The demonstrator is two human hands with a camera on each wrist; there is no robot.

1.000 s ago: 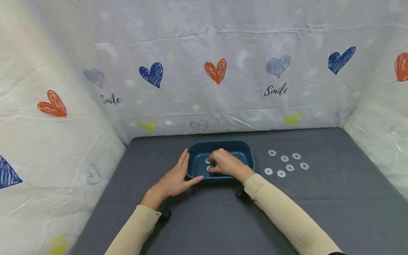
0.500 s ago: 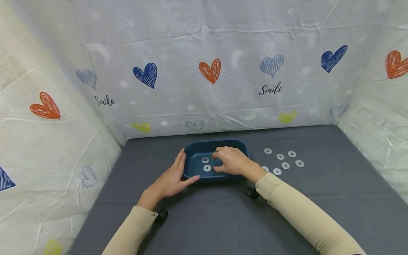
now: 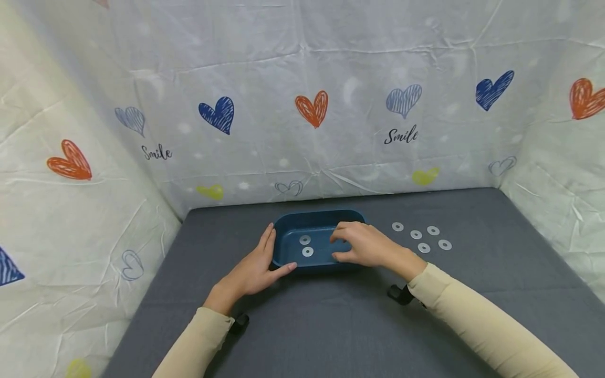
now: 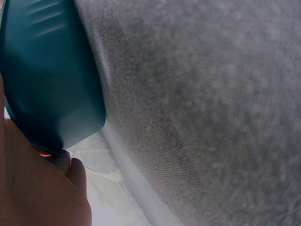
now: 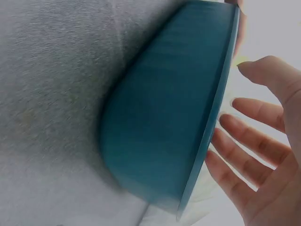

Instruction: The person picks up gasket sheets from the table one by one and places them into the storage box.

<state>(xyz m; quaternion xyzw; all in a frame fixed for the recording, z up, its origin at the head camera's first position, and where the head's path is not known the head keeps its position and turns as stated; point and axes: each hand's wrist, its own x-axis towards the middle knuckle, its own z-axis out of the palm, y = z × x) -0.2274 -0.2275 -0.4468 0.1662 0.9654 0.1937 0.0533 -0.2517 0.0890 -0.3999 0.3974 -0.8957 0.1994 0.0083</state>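
In the head view a dark blue rectangular tray (image 3: 288, 253) stands on the table. Two flat metal washers lie on its floor, a far washer (image 3: 301, 240) and a near washer (image 3: 308, 255). My left hand (image 3: 252, 269) rests against the tray's left end, fingers straight along the side and thumb at the front rim. Over the tray's right part my right hand (image 3: 366, 245) hovers with fingers apart. The right wrist view shows my right hand (image 5: 263, 150) with nothing between its thumb and fingers, beside the tray's rim.
Right of the tray, several more washers (image 3: 445, 248) lie spread on the grey cloth-covered table (image 3: 326, 325). A white sheet (image 3: 350, 152) printed with hearts hangs behind the table and at both sides.
My right hand has let go of the washers in the tray and moved right, its fingers opening. Its wrist now hides the nearest loose washers. My left hand stays at the tray.
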